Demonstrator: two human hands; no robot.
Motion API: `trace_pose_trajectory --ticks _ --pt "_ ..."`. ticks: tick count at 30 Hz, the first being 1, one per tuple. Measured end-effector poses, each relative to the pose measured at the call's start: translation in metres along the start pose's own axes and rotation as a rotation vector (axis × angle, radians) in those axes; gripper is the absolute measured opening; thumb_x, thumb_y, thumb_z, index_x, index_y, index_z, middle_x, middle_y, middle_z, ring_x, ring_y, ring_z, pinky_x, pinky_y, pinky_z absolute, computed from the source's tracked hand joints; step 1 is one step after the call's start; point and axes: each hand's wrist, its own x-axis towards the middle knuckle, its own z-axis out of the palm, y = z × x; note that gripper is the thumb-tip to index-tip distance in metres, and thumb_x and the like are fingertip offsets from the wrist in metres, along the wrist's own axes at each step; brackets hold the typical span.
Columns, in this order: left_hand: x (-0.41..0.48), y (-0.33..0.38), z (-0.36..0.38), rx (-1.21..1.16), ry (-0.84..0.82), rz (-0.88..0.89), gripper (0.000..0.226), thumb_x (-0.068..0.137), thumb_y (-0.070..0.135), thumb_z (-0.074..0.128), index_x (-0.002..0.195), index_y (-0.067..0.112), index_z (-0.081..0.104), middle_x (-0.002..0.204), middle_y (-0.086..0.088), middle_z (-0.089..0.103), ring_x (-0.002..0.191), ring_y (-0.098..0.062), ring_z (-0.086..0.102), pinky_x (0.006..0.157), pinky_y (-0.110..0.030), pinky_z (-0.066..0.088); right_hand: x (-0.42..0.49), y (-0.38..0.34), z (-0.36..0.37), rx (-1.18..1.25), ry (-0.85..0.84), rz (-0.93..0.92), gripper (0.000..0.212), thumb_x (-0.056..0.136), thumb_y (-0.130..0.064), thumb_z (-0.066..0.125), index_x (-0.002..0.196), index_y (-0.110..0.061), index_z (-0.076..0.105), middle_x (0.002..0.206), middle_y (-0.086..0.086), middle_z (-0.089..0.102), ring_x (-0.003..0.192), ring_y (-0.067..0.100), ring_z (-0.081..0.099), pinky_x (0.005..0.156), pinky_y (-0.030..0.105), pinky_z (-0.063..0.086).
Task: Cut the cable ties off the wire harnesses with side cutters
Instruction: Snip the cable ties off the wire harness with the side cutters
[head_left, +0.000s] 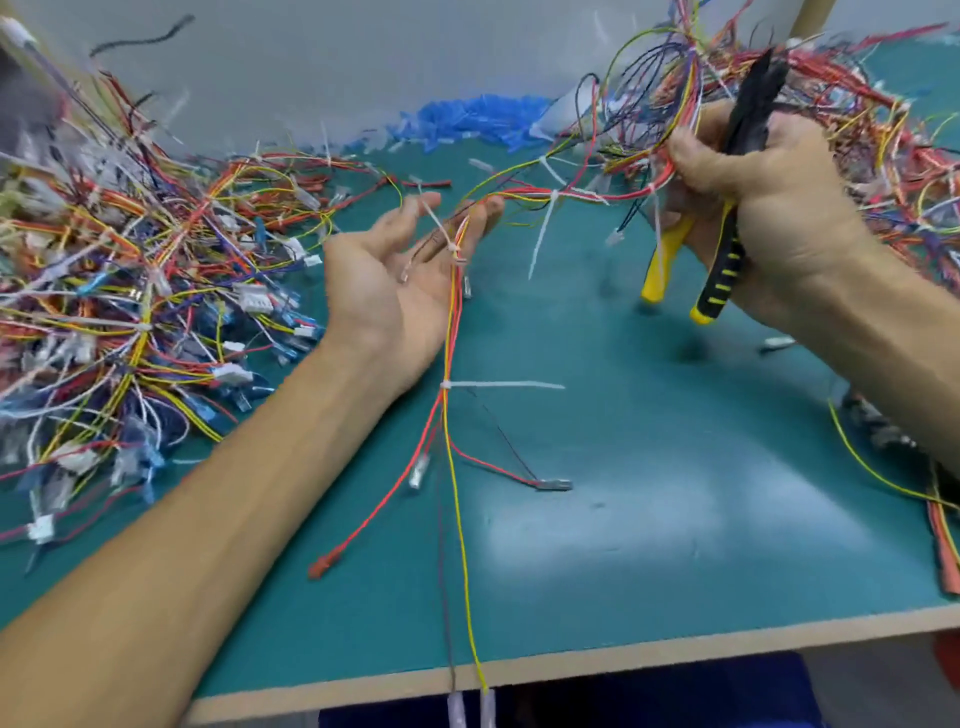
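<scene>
From the head camera, the left hand (400, 291) lies flat and loose, palm up, with straight fingers. It grasps nothing. One wire harness (451, 332) rests across its fingers.

From there the harness runs almost straight down to 6 o'clock and hangs over the edge of the green table (649, 519). Its other end bends away toward 2 o'clock, to the right hand (779, 208).

A white cable tie (456, 253) sits on the harness right at the left fingers. A second cable tie (498, 385) sits lower down, at 6 o'clock from the first, and its tail points to 3 o'clock.

The right hand is wrapped around the side cutters (719, 280), and its fingertips seem to pinch some harness wires too. The cutting end points up to 12 o'clock, away from the ties. The cutters are at 3 o'clock from the first tie, so I think they must turn and come across to 9 o'clock to snip it.

Big wire piles (130, 286) sit at 9 o'clock and 1 o'clock.
</scene>
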Motion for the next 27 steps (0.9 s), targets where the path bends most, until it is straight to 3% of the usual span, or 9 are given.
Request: trace_pose_trajectory --ticks 2,5,9,12,15,17,19,24,27 --pt "-0.005 -0.001 0.004 -0.027 -0.066 0.022 0.037 0.09 -0.01 0.041 0.125 -0.004 0.048 0.127 -0.051 0.054 0.122 -0.059 0.06 0.113 -0.045 0.05 0.0 0.001 -0.002 -0.068 0.017 -0.03 0.018 0.101 -0.001 0.063 0.09 -0.013 0.056 0.072 -0.001 0.055 0.063 0.017 0.043 0.061 0.031 0.049" --pt "-0.007 -0.009 0.005 0.095 -0.166 0.122 0.075 0.059 -0.028 0.041 0.13 -0.002 0.043 0.131 -0.049 0.052 0.127 -0.056 0.057 0.12 -0.048 0.04 0.001 0.004 -0.006 -0.113 0.014 -0.066 0.017 0.099 -0.003 0.066 0.092 -0.015 0.057 0.072 -0.004 0.058 0.062 0.016 0.047 0.064 0.033 0.052" --pt "-0.003 -0.016 0.003 0.576 -0.222 0.32 0.094 0.043 -0.038 0.029 0.125 0.005 0.042 0.132 -0.028 0.052 0.14 -0.039 0.053 0.125 -0.04 0.029 0.0 0.002 -0.005 -0.174 0.031 -0.113 0.014 0.097 -0.009 0.068 0.099 -0.013 0.056 0.079 0.0 0.052 0.064 0.013 0.049 0.067 0.034 0.05" --pt "-0.005 -0.017 0.005 0.822 -0.267 0.375 0.095 0.055 -0.042 0.026 0.133 0.009 0.038 0.142 -0.024 0.046 0.139 -0.025 0.054 0.125 -0.042 0.034 0.0 -0.001 -0.005 -0.143 0.078 -0.119 0.018 0.1 -0.004 0.067 0.094 -0.016 0.055 0.079 0.0 0.052 0.063 0.013 0.048 0.066 0.034 0.048" --pt "-0.004 -0.015 0.001 0.904 -0.228 0.311 0.09 0.058 -0.038 0.03 0.133 0.009 0.045 0.136 -0.023 0.058 0.127 -0.031 0.064 0.114 -0.048 0.049 0.001 -0.003 -0.005 -0.11 0.11 -0.109 0.021 0.1 0.0 0.066 0.092 -0.017 0.056 0.077 -0.001 0.053 0.061 0.012 0.048 0.063 0.031 0.048" --pt "-0.004 -0.009 -0.003 0.996 -0.277 0.272 0.078 0.056 -0.02 0.044 0.128 0.006 0.057 0.121 -0.019 0.071 0.097 -0.035 0.076 0.084 -0.051 0.061 0.002 -0.002 -0.006 -0.113 0.118 -0.115 0.021 0.098 0.001 0.067 0.091 -0.017 0.059 0.074 -0.004 0.055 0.059 0.009 0.05 0.06 0.027 0.048" --pt "-0.006 -0.002 -0.01 1.1 -0.4 0.289 0.077 0.048 -0.004 0.049 0.122 0.003 0.067 0.106 -0.015 0.078 0.071 -0.027 0.072 0.064 -0.036 0.054 0.001 -0.002 -0.005 -0.147 0.142 -0.151 0.023 0.097 0.001 0.069 0.09 -0.02 0.063 0.071 -0.01 0.057 0.059 0.005 0.051 0.057 0.021 0.047" --pt "0.0 0.011 -0.008 1.158 -0.795 0.16 0.073 0.048 0.011 0.051 0.117 0.007 0.077 0.099 -0.008 0.079 0.061 -0.01 0.045 0.056 -0.025 0.033 0.001 0.003 -0.006 -0.261 0.167 -0.265 0.028 0.095 0.001 0.072 0.09 -0.025 0.066 0.077 -0.009 0.058 0.067 0.003 0.053 0.064 0.016 0.047" --pt "0.014 0.01 -0.02 1.27 -0.845 -0.087 0.065 0.062 0.004 0.052 0.123 -0.003 0.072 0.111 -0.02 0.074 0.076 -0.032 0.051 0.069 -0.036 0.036 0.0 0.004 -0.005 -0.255 0.143 -0.283 0.03 0.094 0.004 0.072 0.091 -0.026 0.067 0.074 -0.014 0.059 0.07 0.008 0.053 0.068 0.024 0.048"
